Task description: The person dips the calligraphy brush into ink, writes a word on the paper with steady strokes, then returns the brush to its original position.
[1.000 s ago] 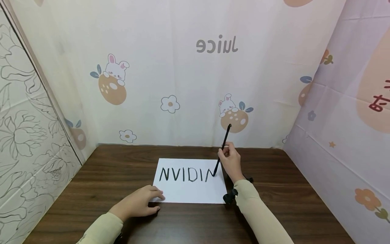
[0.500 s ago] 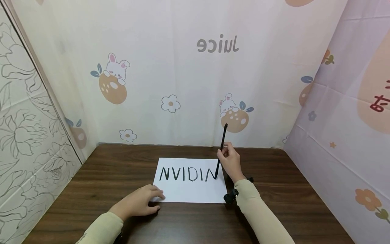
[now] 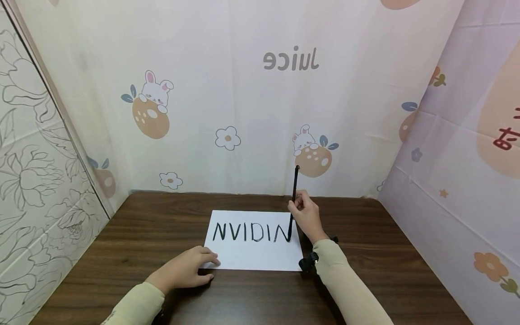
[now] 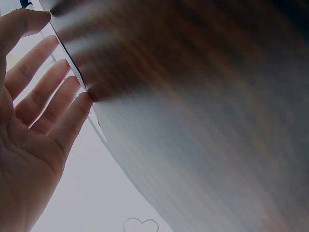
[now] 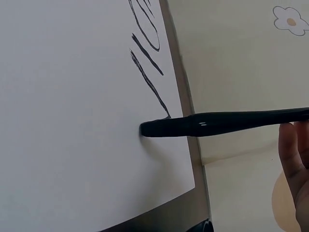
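Observation:
A white sheet of paper lies on the wooden table, with black letters reading NVIDI and a further slanted stroke pair at the right. My right hand pinches a long black writing brush, held nearly upright. Its tip meets the paper at the lower end of the last stroke. In the right wrist view the brush hides part of that stroke, and fingertips touch its handle. My left hand rests at the sheet's lower left corner, fingers extended; the left wrist view shows the left hand palm side.
The dark wooden table ends at a printed curtain behind the paper. Another printed cloth hangs at the right, and a flowered panel stands at the left. A black wrist device sits at the right cuff.
The brush tip has moved down and slightly right, lengthening the last black stroke. The brush's top has swung left, more upright. My left hand has stayed in place.

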